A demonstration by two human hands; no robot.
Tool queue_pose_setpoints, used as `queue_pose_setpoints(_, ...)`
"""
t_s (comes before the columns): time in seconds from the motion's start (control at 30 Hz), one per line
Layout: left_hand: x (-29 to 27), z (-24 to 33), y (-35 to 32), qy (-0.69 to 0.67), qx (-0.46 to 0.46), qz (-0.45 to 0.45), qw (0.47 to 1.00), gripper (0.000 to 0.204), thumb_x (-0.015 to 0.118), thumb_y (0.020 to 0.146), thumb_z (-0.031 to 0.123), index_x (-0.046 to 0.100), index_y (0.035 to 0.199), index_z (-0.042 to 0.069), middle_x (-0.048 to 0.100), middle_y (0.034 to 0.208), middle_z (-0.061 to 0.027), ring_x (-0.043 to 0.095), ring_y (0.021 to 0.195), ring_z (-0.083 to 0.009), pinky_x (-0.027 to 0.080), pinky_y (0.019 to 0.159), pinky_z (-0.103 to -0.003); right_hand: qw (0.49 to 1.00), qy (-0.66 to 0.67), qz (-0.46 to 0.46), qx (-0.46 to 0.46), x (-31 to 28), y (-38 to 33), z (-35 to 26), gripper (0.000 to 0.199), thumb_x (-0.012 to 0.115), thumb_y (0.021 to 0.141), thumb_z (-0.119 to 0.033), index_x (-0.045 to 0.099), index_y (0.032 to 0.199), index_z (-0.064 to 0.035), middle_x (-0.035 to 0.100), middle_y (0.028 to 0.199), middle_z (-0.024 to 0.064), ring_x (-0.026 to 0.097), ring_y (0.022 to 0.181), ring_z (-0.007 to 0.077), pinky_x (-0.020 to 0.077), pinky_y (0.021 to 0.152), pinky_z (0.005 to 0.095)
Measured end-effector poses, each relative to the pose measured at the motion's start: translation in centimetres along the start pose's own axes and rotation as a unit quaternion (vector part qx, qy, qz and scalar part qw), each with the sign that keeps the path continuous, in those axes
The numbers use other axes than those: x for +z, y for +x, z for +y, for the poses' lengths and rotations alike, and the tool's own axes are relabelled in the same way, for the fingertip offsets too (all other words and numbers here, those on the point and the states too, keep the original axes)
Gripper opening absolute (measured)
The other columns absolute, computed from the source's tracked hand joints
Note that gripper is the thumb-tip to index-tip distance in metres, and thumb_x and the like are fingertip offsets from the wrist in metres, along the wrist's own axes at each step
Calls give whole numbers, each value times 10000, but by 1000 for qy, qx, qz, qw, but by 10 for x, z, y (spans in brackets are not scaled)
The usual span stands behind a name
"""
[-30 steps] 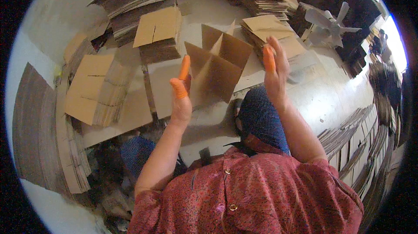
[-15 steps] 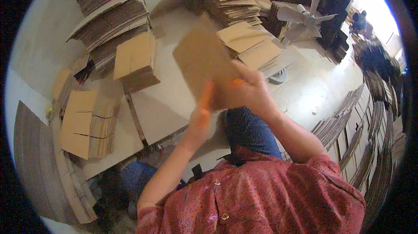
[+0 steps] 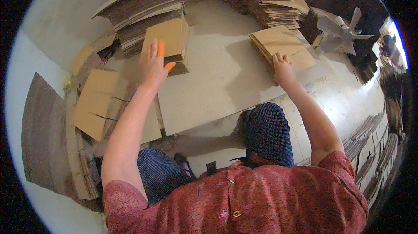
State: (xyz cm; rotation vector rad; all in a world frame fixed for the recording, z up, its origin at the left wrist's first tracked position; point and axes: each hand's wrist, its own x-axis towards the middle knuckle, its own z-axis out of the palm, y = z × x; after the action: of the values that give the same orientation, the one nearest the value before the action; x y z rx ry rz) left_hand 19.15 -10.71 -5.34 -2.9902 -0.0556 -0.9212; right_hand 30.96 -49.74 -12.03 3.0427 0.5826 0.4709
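Observation:
My left hand [image 3: 156,67] reaches over a neat stack of tan cardboard pieces [image 3: 167,33], its fingers stretched and slightly blurred. Orange covers wrap its thumb and one finger; nothing shows in its grasp. Farther right, my right hand [image 3: 283,68] has its fingers bent over the near edge of a flat cardboard sheet [image 3: 289,44] on top of a low pile. Its thumb is hidden. Between both hands lies the pale work surface [image 3: 213,68].
Tall cardboard stacks [image 3: 143,10] stand at the far left, and another leaning stack [image 3: 272,3] at the back. More scored cardboard [image 3: 96,103] lies at left. A white fan [image 3: 344,31] stands at right. My knees [image 3: 267,134] are at the near edge.
The brown cardboard piece that both hands held in the middle is no longer between them. My left hand has moved to the left stack, my right to the right pile. The view has shifted.

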Motion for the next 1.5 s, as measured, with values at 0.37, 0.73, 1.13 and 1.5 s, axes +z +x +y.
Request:
queue_pose_setpoints(0.37,10,-45,34,-182,-18,-90,979,263,623,802,183,628,1007,19,657,906,-132,618,837,-259,467,735,-334,945,288,133,-76,-33,-26,-32,385,633,759,-139,527,1097,12,518,1173,217,473,1105,385,404,911,437)
queue_pose_setpoints(0.73,-43,1,9,-355,-4,11,935,230,507,846,55,630,1040,41,659,967,-78,608,835,-125,476,757,-270,563,811,-144,65,-92,-61,-145,429,556,874,-288,520,1124,59,583,1091,191,593,955,280,475,810,363)
queue_pose_setpoints(1.13,-122,-58,-125,163,-157,-32,974,854,643,731,469,267,1331,-10,336,1326,-252,287,1245,-405,246,1015,-494,720,690,-49,61,-78,-90,-149,224,555,825,-77,585,1000,57,633,972,94,565,897,160,438,767,282)
queue_pose_setpoints(1.5,-161,-137,-122,18,-276,-162,947,324,568,836,306,577,752,-7,574,677,-188,541,617,-305,406,576,-408,814,581,18,-9,-75,-103,-144,233,645,797,-129,597,695,75,594,560,83,453,516,81,394,449,331)
